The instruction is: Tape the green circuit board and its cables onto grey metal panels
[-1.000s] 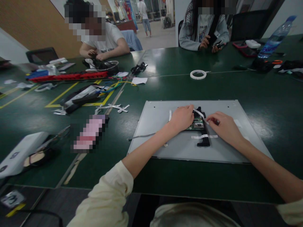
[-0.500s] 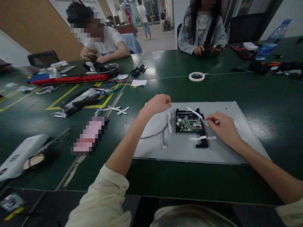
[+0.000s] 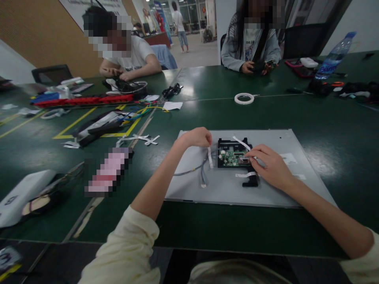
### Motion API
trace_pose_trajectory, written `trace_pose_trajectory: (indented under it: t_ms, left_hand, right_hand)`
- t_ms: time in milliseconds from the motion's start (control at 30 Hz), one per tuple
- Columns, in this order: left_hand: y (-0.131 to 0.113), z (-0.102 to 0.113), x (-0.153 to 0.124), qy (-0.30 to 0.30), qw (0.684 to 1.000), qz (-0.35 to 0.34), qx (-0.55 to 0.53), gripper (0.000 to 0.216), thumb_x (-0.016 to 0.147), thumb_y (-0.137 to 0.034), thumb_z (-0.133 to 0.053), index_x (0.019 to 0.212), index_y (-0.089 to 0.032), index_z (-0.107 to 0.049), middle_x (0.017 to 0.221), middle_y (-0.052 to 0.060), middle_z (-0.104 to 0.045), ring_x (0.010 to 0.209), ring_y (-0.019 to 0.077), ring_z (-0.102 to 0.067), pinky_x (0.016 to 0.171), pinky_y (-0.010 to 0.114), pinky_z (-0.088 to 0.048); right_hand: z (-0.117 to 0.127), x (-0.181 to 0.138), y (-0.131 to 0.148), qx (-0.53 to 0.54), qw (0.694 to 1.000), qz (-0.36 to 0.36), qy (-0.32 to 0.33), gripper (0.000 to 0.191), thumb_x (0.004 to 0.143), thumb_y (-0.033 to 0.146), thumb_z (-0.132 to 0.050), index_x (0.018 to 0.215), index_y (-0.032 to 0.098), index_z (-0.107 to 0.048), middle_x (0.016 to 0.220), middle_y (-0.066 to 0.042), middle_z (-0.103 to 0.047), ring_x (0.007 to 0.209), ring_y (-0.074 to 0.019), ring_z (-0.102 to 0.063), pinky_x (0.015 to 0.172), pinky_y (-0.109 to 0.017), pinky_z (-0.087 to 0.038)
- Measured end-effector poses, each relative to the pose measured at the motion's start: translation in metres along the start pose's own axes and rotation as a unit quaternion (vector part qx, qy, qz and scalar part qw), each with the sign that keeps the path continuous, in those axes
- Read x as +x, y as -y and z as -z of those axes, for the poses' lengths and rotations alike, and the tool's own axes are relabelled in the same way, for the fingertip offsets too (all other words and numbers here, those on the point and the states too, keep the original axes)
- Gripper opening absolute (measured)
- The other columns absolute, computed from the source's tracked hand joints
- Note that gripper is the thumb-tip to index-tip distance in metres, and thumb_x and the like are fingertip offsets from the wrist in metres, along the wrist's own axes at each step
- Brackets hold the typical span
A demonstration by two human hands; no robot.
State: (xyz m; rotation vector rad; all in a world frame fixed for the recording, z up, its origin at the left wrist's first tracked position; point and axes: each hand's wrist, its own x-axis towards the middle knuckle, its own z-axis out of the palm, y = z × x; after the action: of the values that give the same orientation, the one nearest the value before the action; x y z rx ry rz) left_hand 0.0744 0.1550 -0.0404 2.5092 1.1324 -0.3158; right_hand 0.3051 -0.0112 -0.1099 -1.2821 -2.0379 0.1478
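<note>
A green circuit board in a black plastic frame lies on a flat grey panel. My left hand is closed in a pinch at the upper end of a white tape strip, left of the board. My right hand hovers over the board's right side, fingertips drawn together by its metal connector; whatever they hold is hidden. One more tape strip crosses the frame's upper right corner, and a lower strip runs partly under my right hand. Grey cables extend from the board's left side.
Beyond the panel lies a tape roll. To the left are a phone, a white device, tape scraps and wired parts. Two people sit across the table; a water bottle stands at far right.
My left hand has lowered onto the top of the left tape strip. My right hand has moved left and slightly down, from the upper right strip's end to the board's connector.
</note>
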Motion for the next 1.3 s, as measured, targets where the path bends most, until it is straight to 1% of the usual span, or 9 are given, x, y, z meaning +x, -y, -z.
trace_pose_trajectory:
  t_ms: [133, 233, 333, 433, 567, 733, 900, 1167, 1300]
  left_hand:
    - [0.005, 0.005, -0.002, -0.012, 1.0, 0.006, -0.025, 0.022, 0.064, -0.016, -0.055, 0.079, -0.014, -0.072, 0.077, 0.002, -0.071, 0.07, 0.0139, -0.061, 0.061, 0.02, -0.04]
    - [0.005, 0.014, -0.008, -0.015, 0.999, -0.015, -0.049, 0.02, 0.064, -0.018, -0.057, 0.077, -0.014, -0.072, 0.072, 0.001, -0.07, 0.068, 0.0128, -0.06, 0.061, 0.02, -0.04]
    - [0.003, 0.025, -0.016, -0.003, 0.996, -0.041, -0.085, 0.019, 0.064, -0.021, -0.059, 0.077, -0.015, -0.072, 0.072, 0.0, -0.07, 0.07, 0.0123, -0.061, 0.063, 0.019, -0.041]
    - [0.001, 0.03, -0.022, 0.026, 0.991, -0.014, -0.131, 0.021, 0.065, -0.021, -0.058, 0.08, -0.014, -0.071, 0.072, 0.001, -0.07, 0.069, 0.0124, -0.063, 0.06, 0.018, -0.042]
    - [0.004, 0.028, -0.022, 0.061, 0.984, 0.015, -0.165, 0.022, 0.064, -0.019, -0.057, 0.082, -0.014, -0.069, 0.072, 0.002, -0.07, 0.068, 0.0128, -0.065, 0.057, 0.017, -0.043]
    - [0.013, 0.027, -0.021, 0.07, 0.981, -0.019, -0.179, 0.021, 0.064, -0.021, -0.06, 0.084, -0.015, -0.067, 0.071, 0.001, -0.07, 0.07, 0.0141, -0.065, 0.058, 0.018, -0.044]
    - [0.016, 0.024, -0.017, 0.107, 0.964, -0.078, -0.232, 0.022, 0.067, -0.023, -0.06, 0.087, -0.016, -0.065, 0.077, 0.0, -0.07, 0.072, 0.012, -0.065, 0.063, 0.017, -0.044]
    - [0.01, 0.01, -0.006, 0.037, 0.984, -0.054, -0.166, 0.023, 0.059, -0.014, -0.062, 0.081, -0.013, -0.066, 0.073, 0.001, -0.069, 0.068, 0.012, -0.062, 0.062, 0.019, -0.045]
    - [0.008, 0.013, -0.011, 0.064, 0.976, -0.074, -0.195, 0.023, 0.061, -0.016, -0.064, 0.084, -0.014, -0.066, 0.074, 0.0, -0.069, 0.069, 0.0111, -0.062, 0.063, 0.019, -0.045]
  right_hand:
    - [0.001, 0.001, 0.002, -0.004, 1.0, 0.008, -0.001, 0.02, 0.088, 0.016, -0.047, 0.101, 0.015, -0.061, 0.098, -0.008, -0.057, 0.09, -0.0177, -0.053, 0.079, -0.032, -0.046]
    - [0.001, 0.002, 0.005, -0.006, 1.0, 0.016, 0.011, 0.021, 0.089, 0.015, -0.045, 0.103, 0.014, -0.061, 0.099, -0.008, -0.057, 0.091, -0.0177, -0.053, 0.079, -0.033, -0.046]
    - [0.002, 0.003, 0.007, -0.009, 1.0, 0.018, 0.016, 0.023, 0.089, 0.016, -0.045, 0.106, 0.015, -0.06, 0.101, -0.009, -0.057, 0.093, -0.0184, -0.053, 0.08, -0.034, -0.047]
    - [0.001, 0.003, 0.008, -0.012, 0.999, 0.022, 0.019, 0.023, 0.089, 0.016, -0.045, 0.107, 0.015, -0.06, 0.103, -0.01, -0.056, 0.095, -0.0188, -0.053, 0.082, -0.035, -0.047]
    - [-0.002, 0.002, 0.01, -0.014, 0.999, 0.03, 0.027, 0.025, 0.09, 0.018, -0.045, 0.11, 0.015, -0.059, 0.107, -0.01, -0.057, 0.098, -0.019, -0.053, 0.085, -0.036, -0.047]
    - [-0.004, 0.004, 0.024, -0.015, 0.996, 0.066, 0.053, 0.031, 0.09, 0.021, -0.045, 0.119, 0.014, -0.056, 0.117, -0.01, -0.056, 0.108, -0.0191, -0.051, 0.093, -0.037, -0.046]
    - [-0.005, 0.004, 0.037, -0.027, 0.986, 0.143, 0.082, 0.038, 0.091, 0.024, -0.045, 0.126, 0.013, -0.052, 0.129, -0.01, -0.052, 0.124, -0.0194, -0.041, 0.106, -0.04, -0.036]
    - [-0.012, 0.008, 0.053, -0.102, 0.968, 0.172, 0.153, 0.048, 0.092, 0.033, -0.042, 0.134, 0.011, -0.045, 0.142, -0.011, -0.038, 0.136, -0.023, -0.026, 0.111, -0.048, -0.025]
    - [-0.019, 0.012, 0.067, -0.113, 0.963, 0.183, 0.164, 0.048, 0.093, 0.036, -0.039, 0.134, 0.011, -0.046, 0.143, -0.01, -0.038, 0.136, -0.0226, -0.026, 0.112, -0.048, -0.021]
